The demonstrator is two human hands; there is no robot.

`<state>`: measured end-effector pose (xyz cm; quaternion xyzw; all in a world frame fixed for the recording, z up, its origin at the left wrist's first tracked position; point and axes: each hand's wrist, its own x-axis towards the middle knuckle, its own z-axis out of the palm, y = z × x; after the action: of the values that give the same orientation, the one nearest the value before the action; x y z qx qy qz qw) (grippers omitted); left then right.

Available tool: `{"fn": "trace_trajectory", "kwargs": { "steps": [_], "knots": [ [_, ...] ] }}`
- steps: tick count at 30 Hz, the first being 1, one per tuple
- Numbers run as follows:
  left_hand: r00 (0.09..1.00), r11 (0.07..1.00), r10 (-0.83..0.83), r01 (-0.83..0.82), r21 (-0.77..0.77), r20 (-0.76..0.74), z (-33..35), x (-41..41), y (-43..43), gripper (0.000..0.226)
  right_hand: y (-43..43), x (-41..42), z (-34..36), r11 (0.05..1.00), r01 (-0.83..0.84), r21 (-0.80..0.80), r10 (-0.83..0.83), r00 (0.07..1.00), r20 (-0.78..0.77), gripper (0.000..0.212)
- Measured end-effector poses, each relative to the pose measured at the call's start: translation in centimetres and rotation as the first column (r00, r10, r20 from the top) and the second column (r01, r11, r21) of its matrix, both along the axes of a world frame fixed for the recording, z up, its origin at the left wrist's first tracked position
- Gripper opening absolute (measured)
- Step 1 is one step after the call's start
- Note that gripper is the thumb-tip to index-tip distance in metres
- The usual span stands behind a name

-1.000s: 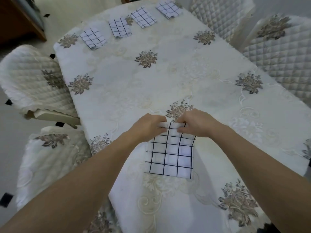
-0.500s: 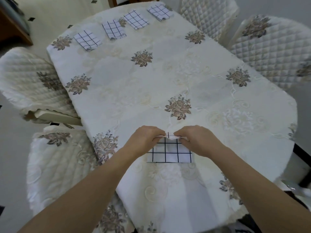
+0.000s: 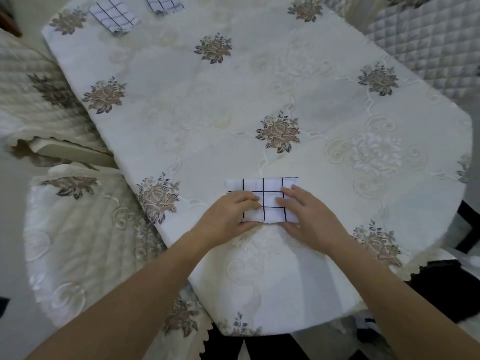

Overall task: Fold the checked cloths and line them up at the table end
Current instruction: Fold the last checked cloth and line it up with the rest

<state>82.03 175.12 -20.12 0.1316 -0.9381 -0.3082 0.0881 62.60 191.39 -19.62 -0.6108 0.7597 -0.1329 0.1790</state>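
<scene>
In the head view, the checked cloth point(image 3: 263, 198) lay folded into a small rectangle near the close edge of the table point(image 3: 181, 113). The left hand point(image 3: 228, 219) gripped its left side, fingers curled on top and thumb at the near edge. The right hand point(image 3: 306, 216) pressed its right side with fingers nearly straight, while a second cloth point(image 3: 114, 15) and a third cloth point(image 3: 163, 3) lay folded at the far end.

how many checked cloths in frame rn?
3. The near cloth at the near edge, under the left hand and right hand. Two at the far end: far-left cloth, and a cropped cloth right of it. More may lie out of frame.
</scene>
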Motion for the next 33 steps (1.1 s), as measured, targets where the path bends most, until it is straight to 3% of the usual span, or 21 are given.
{"fn": "trace_trajectory", "kwargs": {
  "steps": [4,9,11,14,18,24,33],
  "knots": [
    [1.000,0.999,-0.006,0.007,-0.046,0.011,-1.1,0.4,0.1,0.042,0.8,0.6,-0.9,1.000,-0.009,-0.001,0.009,1.000,-0.008,0.059],
    [0.981,0.968,0.140,-0.163,-0.190,-0.131,0.2,-1.2,1.1,0.029,-0.2,1.1,-0.6,0.963,0.135,-0.234,-0.148,0.988,-0.038,0.049],
    [0.983,0.940,0.171,-0.184,-0.289,-0.071,0.4,-2.8,1.5,0.038,-1.8,1.6,-0.5,0.953,0.151,-0.261,-0.173,0.983,-0.062,0.050],
    [0.971,0.914,0.209,-0.153,-0.375,0.114,-0.6,-4.2,1.9,0.058,-3.8,2.5,-1.4,0.977,0.134,-0.167,-0.151,0.984,-0.093,0.058],
    [0.935,0.905,0.234,-0.109,-0.412,0.268,-2.8,-3.8,2.2,0.064,-4.2,2.7,-3.1,0.991,0.123,-0.046,-0.129,0.978,-0.164,0.066],
    [0.920,0.898,0.260,-0.120,-0.422,0.292,-3.2,-2.9,2.1,0.073,-2.6,1.1,-3.5,0.995,0.090,0.034,-0.075,0.950,-0.302,0.081],
    [0.881,0.884,0.353,-0.205,-0.419,0.314,-2.3,-1.1,1.7,0.075,-1.9,0.6,-3.3,0.984,0.152,0.091,-0.118,0.947,-0.300,0.078]
  ]
}}
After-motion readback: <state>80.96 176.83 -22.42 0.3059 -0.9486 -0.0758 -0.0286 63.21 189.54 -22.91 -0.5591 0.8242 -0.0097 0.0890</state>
